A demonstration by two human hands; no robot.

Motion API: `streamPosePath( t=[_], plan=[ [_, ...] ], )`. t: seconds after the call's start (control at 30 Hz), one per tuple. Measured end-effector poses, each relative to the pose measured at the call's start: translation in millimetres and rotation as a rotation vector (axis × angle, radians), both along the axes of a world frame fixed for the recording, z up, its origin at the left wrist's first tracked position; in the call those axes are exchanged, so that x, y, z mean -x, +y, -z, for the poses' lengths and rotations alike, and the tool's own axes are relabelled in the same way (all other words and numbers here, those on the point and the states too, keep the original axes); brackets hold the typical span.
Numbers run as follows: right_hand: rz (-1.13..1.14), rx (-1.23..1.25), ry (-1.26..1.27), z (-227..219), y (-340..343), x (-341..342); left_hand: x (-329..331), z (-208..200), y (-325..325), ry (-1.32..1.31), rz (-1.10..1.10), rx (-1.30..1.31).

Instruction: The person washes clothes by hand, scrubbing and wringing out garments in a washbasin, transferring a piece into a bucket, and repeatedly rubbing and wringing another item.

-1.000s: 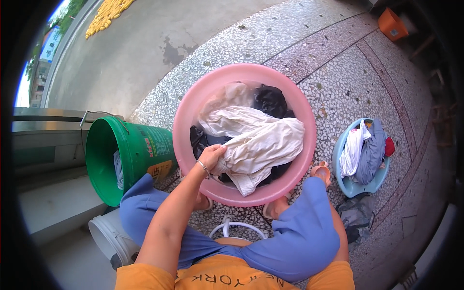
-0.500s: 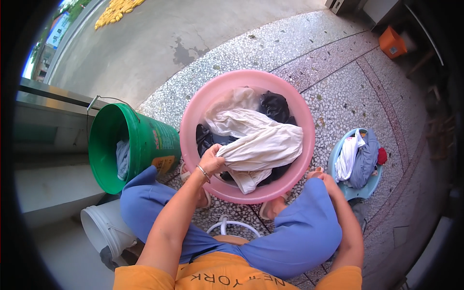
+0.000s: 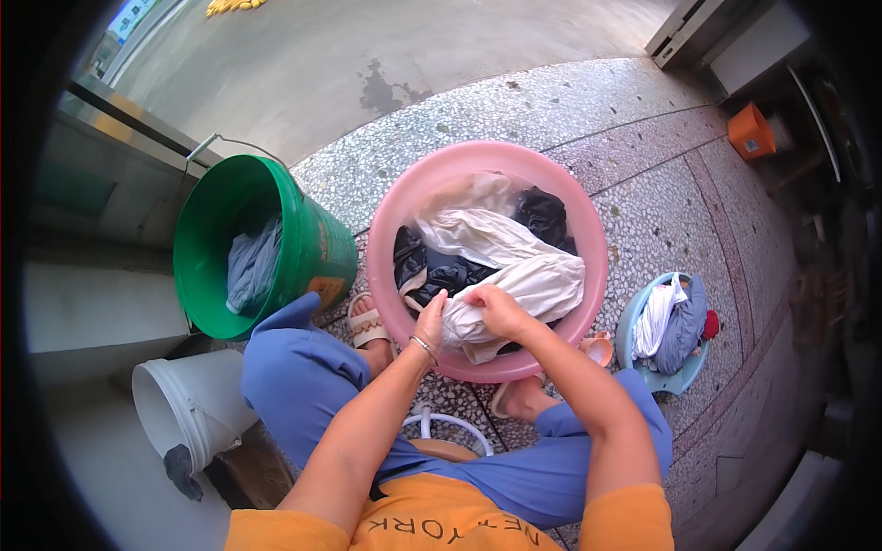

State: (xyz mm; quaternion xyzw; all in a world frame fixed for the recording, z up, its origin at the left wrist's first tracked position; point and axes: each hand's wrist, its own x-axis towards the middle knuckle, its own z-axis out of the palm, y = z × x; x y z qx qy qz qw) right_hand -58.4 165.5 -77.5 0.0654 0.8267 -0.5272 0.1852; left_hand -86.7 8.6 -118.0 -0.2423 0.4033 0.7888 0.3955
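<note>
Presently both hands work at the near rim of the pink basin (image 3: 395, 241), which stands on the speckled terrazzo floor (image 3: 661, 193). Left hand (image 3: 430, 320) and right hand (image 3: 496, 308) sit side by side, fingers curled tight around a bunched white garment (image 3: 528, 280) lying over dark clothes (image 3: 441, 274) inside the basin. Left of the basin stands a green bucket (image 3: 317, 248) holding grey cloth; a white bucket (image 3: 188, 413) sits nearer the person. Right of the basin, a small blue basin (image 3: 675, 378) holds folded clothes.
</note>
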Motion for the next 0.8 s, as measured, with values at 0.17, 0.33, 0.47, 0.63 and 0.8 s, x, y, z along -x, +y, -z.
streamPosePath(
  t=[0.17, 0.33, 0.47, 0.63, 0.8],
  plan=[
    [-0.045, -0.159, 0.527, -15.0, -50.7, -25.5, 5.4, 23.8, -17.9, 0.384, 0.062, 0.420],
    [-0.147, -0.504, 0.279, 7.2, -6.7, -38.2, -0.8, 0.8, -1.7, 0.546, 0.159, 0.641],
    [-0.008, -0.577, 0.173, -27.6, -4.9, -2.7, 4.0, -29.5, -4.6, 0.693, 0.186, 0.526],
    [-0.156, -0.774, 0.324, -45.2, 42.5, 12.8, 23.8, -91.4, -7.4, 0.790, 0.375, 0.348],
    [0.207, 0.147, 0.097, -162.8, 71.4, 6.3, 46.0, -139.3, -28.7, 1.165, 0.692, 0.630]
  ],
)
